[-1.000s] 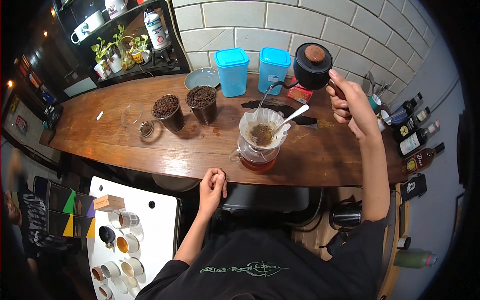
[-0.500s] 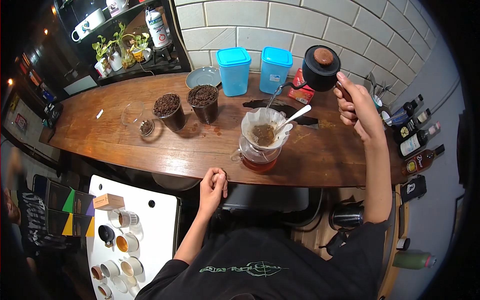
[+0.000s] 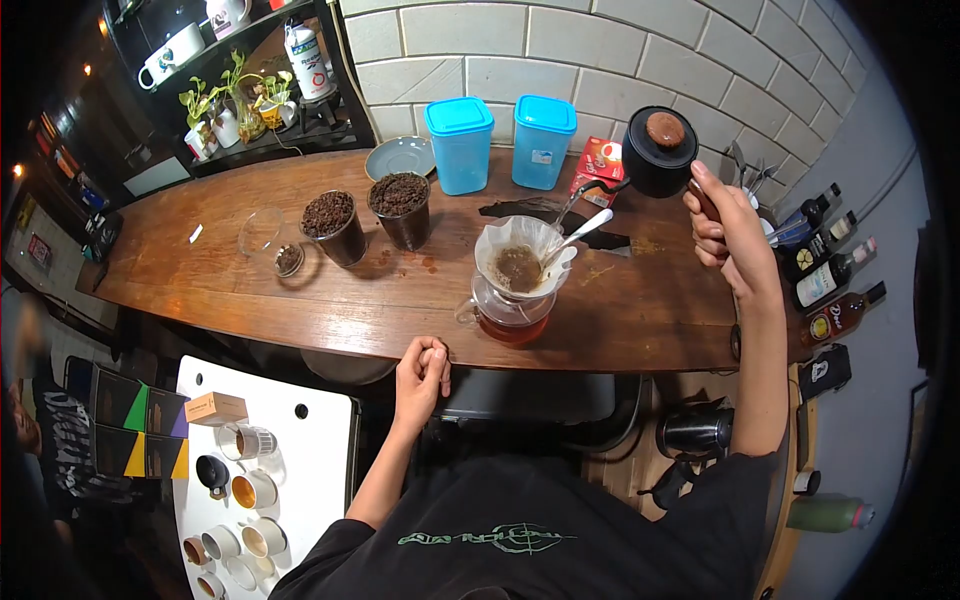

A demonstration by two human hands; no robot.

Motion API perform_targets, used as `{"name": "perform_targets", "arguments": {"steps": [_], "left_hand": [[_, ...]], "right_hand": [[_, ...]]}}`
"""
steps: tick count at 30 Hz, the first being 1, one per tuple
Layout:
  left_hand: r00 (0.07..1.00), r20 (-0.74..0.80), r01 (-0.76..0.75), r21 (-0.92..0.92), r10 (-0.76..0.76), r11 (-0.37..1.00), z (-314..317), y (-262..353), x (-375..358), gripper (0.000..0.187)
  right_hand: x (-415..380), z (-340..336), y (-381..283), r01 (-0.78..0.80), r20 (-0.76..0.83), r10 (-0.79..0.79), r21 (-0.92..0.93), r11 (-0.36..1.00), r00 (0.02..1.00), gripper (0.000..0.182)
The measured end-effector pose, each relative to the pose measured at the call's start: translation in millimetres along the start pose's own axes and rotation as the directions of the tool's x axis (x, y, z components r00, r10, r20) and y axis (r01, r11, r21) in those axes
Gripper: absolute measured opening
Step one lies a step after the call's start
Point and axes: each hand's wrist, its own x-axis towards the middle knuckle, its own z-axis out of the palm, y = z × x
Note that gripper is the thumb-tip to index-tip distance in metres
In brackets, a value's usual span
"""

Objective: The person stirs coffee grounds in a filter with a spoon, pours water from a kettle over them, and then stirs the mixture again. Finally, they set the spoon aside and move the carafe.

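My right hand (image 3: 732, 225) is wrapped round the handle of a black gooseneck kettle (image 3: 655, 165) with a brown lid knob, raised over the counter. From its spout a thin stream of water comes down at the right of a paper filter (image 3: 492, 243), which holds wet coffee grounds (image 3: 518, 268). A white spoon (image 3: 588, 226) leans in the filter. Below it, a glass coffee server (image 3: 510, 310) contains reddish-brown liquid. My left hand (image 3: 424, 372) rests at the counter's front edge, fingers curled in, with nothing visible in them.
Two plastic cups (image 3: 336, 232) of dark granules, a small glass jar (image 3: 288, 260), a grey saucer (image 3: 400, 158) and two blue containers (image 3: 461, 150) stand left and behind. Bottles (image 3: 825, 280) line the right side. A white table (image 3: 310, 460) with several cups is lower left, near a person.
The kettle and my right hand have shifted slightly right and down, moving the spout and its stream toward the filter's right side. My left hand stays curled at the counter edge.
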Motion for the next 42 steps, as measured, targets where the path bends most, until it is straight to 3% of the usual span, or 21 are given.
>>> {"name": "perform_targets", "arguments": {"steps": [5,17,22,37,42], "left_hand": [[1.0,0.007,-0.001,-0.001,0.001,1.0,0.1,0.1,-0.1,0.012],[0.996,0.081,0.026,-0.066,-0.02,0.997,-9.6,-1.6,-1.4,0.012],[0.999,0.008,0.041,-0.098,-0.04,0.994,0.4,12.6,-19.6,0.011],[0.988,-0.13,0.072,-0.088,-0.083,0.994,41.9,4.5,-103.8,0.012],[0.982,-0.145,0.112,-0.073,-0.122,0.991,54.2,-4.1,-139.9,0.013]], "right_hand": [[-6.2,-1.7,-1.0,-0.009,-0.016,0.009,0.015,1.0,1.0,0.044],[7.2,-6.3,3.3,-0.132,0.173,0.1,0.19,0.973,0.98,0.043],[10.6,-18.0,9.6,-0.228,0.321,0.123,0.315,0.921,0.939,0.041],[-27.3,-68.3,22.3,-0.245,0.416,0.073,0.378,0.893,0.907,0.032],[-46.1,-80.3,41.0,-0.222,0.371,0.074,0.376,0.899,0.926,0.03]]}}
